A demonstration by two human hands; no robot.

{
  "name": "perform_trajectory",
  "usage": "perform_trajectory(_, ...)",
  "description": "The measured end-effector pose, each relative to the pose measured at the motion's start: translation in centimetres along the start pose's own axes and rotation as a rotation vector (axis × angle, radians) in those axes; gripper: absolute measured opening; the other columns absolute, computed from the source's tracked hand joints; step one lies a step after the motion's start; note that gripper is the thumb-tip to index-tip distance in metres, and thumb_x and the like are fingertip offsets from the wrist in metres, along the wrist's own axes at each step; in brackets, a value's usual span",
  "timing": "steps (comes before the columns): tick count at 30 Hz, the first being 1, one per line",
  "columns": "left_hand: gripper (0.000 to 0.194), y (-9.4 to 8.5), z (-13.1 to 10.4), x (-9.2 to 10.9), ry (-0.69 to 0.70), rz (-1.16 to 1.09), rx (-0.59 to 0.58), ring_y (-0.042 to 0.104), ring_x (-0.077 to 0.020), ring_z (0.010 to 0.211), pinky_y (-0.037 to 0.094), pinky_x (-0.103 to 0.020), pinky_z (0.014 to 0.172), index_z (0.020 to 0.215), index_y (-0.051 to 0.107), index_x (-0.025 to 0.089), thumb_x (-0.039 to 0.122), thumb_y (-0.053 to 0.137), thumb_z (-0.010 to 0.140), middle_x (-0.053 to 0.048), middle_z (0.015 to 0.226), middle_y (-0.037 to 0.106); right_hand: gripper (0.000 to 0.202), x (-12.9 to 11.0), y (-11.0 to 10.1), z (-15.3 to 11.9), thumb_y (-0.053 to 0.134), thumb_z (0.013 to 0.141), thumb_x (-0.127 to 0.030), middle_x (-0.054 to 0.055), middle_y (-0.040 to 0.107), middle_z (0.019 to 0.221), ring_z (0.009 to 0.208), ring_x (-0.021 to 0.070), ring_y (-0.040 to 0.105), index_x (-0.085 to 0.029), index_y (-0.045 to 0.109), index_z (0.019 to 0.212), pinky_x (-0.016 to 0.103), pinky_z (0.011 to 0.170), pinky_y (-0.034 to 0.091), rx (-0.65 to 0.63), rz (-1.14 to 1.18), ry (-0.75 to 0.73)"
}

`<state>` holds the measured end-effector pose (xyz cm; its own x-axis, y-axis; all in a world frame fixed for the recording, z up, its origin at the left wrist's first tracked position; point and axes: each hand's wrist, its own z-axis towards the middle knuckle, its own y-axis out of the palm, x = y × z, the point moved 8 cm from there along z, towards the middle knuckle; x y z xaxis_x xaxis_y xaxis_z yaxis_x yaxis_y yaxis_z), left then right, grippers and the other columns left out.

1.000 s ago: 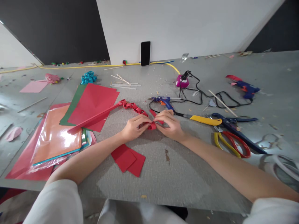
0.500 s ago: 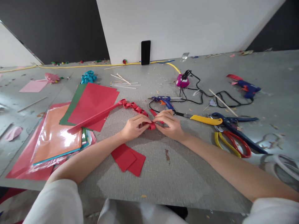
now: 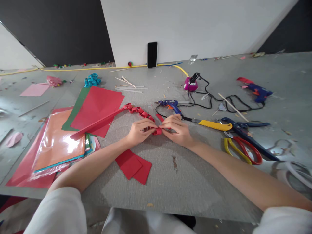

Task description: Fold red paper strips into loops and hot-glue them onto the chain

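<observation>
A red paper chain (image 3: 143, 113) of small loops runs from a long rolled red paper stick (image 3: 102, 123) to my fingers. My left hand (image 3: 140, 132) pinches the chain's near end, thumb against fingertips. My right hand (image 3: 177, 130) pinches the same end loop from the other side, and the fingertips of both hands almost meet. Behind my right hand a red paper strip (image 3: 159, 118) lies partly hidden. Just beyond it rests a blue glue gun (image 3: 172, 105). Two red paper pieces (image 3: 134, 165) overlap on the table near my left forearm.
Red sheets (image 3: 97, 107) and a plastic-wrapped paper pack (image 3: 60, 136) lie left. To the right are a yellow-handled cutter (image 3: 214, 125), blue pliers (image 3: 253, 139), scissors (image 3: 246, 151) and a second glue gun (image 3: 259, 92) with black cords. A phone (image 3: 152, 55) leans against the wall.
My fingertips have shifted slightly on the end loop, which now faces a little differently. Both hands stay in nearly the same place; everything else is still.
</observation>
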<state>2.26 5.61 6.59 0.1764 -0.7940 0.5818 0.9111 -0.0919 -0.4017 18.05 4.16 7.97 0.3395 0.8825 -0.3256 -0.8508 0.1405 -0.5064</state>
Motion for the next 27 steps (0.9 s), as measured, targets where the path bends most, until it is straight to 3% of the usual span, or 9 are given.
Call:
perform_trajectory(21, 0.014, -0.1, 0.0, -0.1, -0.020, 0.014, 0.018, 0.074, -0.0156, 0.085, 0.061, -0.029, 0.079, 0.093, 0.076, 0.016, 0.028, 0.068, 0.097, -0.009, 0.088, 0.077, 0.010, 0.6, 0.2, -0.3, 0.072, 0.093, -0.022, -0.002, 0.076, 0.085, 0.078, 0.0183, 0.069, -0.029, 0.073, 0.100, 0.041, 0.081, 0.045, -0.002, 0.027, 0.038)
perform_trajectory(27, 0.015, 0.0, 0.0, -0.3, -0.021, -0.002, 0.004, 0.074, -0.0165, 0.088, 0.061, -0.030, 0.083, 0.092, 0.076, 0.016, 0.027, 0.068, 0.097, -0.010, 0.089, 0.078, 0.019, 1.3, 0.4, -0.6, 0.072, 0.094, -0.024, 0.005, 0.076, 0.099, 0.091, 0.0218, 0.071, -0.026, 0.067, 0.112, 0.042, 0.083, 0.048, -0.019, -0.029, 0.109)
